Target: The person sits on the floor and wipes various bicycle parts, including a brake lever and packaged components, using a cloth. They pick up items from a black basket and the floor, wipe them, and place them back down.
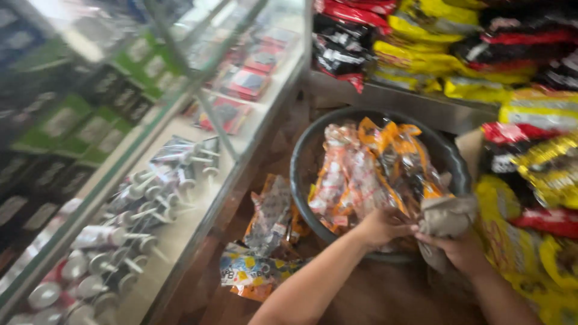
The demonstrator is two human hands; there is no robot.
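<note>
My left hand (385, 225) fingers pinch the snack packets (361, 174) in the black tub (301, 174) to steady them, while my right hand (460, 250) fingers beside them clutch a bunched grey cloth (445, 219) for wiping.

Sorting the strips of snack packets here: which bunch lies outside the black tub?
The clear-and-orange bunch on the floor left of the black tub; the other strips lie inside it.

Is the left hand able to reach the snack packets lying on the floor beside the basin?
Probably yes: the left hand is at the basin rim, and nothing blocks the floor packets just beside it.
</note>
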